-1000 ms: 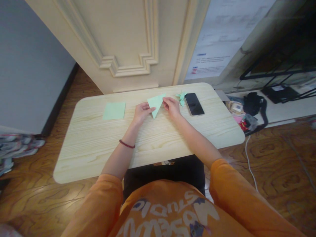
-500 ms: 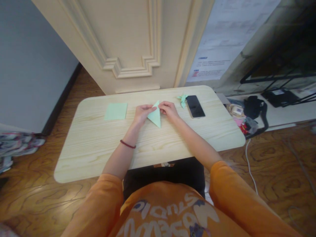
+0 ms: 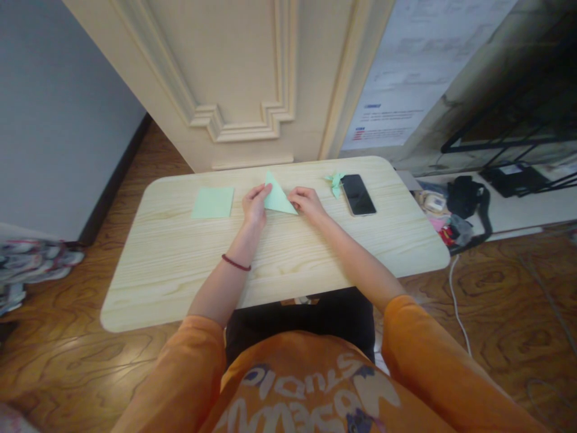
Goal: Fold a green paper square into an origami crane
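Note:
A pale green paper folded into a triangle (image 3: 277, 198) lies on the light wooden table (image 3: 189, 264), its tip pointing away from me. My left hand (image 3: 255, 206) pinches the triangle's left edge between thumb and fingers. My right hand (image 3: 307, 201) is closed on its right corner, fingers curled down onto the table. A red bead bracelet (image 3: 235, 263) sits on my left wrist.
A flat square of green paper (image 3: 213, 202) lies to the left of my hands. A small folded green paper figure (image 3: 334, 180) and a black phone (image 3: 358, 194) lie to the right. A cream door stands behind the table. Bags and a cable lie on the floor at right.
The triangle has been turned round between my hands: its tip pointed toward me before and now points away. Both hands stayed on it.

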`<state>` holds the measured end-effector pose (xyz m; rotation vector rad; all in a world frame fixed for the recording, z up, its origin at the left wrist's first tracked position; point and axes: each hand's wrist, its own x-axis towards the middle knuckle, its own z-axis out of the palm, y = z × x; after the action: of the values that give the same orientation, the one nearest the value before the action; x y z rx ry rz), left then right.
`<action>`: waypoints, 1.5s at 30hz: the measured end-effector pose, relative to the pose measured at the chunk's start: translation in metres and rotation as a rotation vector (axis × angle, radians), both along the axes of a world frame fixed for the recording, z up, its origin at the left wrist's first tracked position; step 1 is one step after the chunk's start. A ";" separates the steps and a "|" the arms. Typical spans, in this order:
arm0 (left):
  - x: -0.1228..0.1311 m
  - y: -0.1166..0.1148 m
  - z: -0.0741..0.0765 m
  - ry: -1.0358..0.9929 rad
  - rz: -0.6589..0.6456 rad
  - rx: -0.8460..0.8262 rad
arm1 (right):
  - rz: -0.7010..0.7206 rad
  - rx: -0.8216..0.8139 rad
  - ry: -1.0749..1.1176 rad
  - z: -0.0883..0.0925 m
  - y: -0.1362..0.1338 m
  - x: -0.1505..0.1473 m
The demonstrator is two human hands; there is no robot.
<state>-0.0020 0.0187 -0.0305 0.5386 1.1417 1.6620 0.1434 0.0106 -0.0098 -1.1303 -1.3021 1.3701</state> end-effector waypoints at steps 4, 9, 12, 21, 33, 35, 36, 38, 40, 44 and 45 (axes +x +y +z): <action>-0.012 0.006 -0.002 -0.075 0.090 0.004 | -0.005 -0.004 -0.018 -0.002 0.001 0.004; -0.017 0.006 -0.002 -0.086 0.115 0.030 | -0.026 -0.013 0.031 -0.004 0.001 0.003; -0.008 0.002 -0.002 -0.041 0.092 0.045 | -0.023 0.021 0.028 -0.004 0.001 -0.001; 0.002 -0.001 -0.001 -0.054 0.166 0.053 | -0.036 0.088 -0.085 0.001 -0.001 -0.001; -0.009 0.005 -0.012 0.070 0.324 0.009 | -0.147 -0.039 -0.057 -0.008 0.005 0.009; -0.008 0.005 -0.012 0.086 0.301 0.020 | -0.153 -0.049 -0.020 -0.008 0.006 0.009; -0.007 0.004 -0.012 0.093 0.273 0.029 | -0.143 -0.035 0.002 -0.008 0.006 0.008; -0.002 0.002 -0.010 0.099 0.216 0.041 | -0.109 0.021 0.047 -0.006 0.005 0.004; 0.003 0.000 -0.008 0.082 0.162 0.036 | -0.072 0.070 0.081 -0.005 0.004 -0.002; 0.009 -0.003 -0.001 0.015 0.093 0.025 | -0.082 0.059 0.086 -0.008 0.005 -0.006; 0.009 -0.004 0.001 0.003 0.065 0.024 | -0.107 0.054 0.089 -0.009 0.006 -0.005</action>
<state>0.0070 0.0149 -0.0294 0.5244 1.1536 1.7335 0.1383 0.0168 -0.0188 -1.0745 -1.1912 1.2854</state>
